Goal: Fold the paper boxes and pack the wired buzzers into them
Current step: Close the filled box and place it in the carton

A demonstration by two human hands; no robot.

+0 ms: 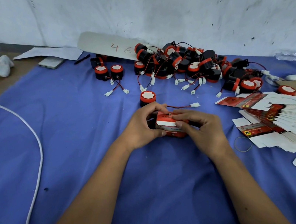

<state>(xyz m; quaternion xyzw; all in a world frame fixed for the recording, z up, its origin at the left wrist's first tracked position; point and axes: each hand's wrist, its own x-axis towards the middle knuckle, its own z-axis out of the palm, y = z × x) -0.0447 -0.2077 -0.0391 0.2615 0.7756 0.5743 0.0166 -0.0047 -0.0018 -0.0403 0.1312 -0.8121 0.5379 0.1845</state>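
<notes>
Head view, nearest first: both forearms reach over the blue cloth on the worktop (77,159), a white cord (40,153) curving at the left. The left hand (140,128) curls round one end of a red paper box (169,124) while the right hand (204,132) pinches its top flap, so both grips are closed on the carton. Thin card like this looks light and easily creased; holding it by the edges and corners, not the panels, seems wisest. Just beyond stands a single wired buzzer (147,98), its lead trailing right. Flat box blanks (277,120) fan out to the right, and the buzzer pile (195,67) lies farther back.
</notes>
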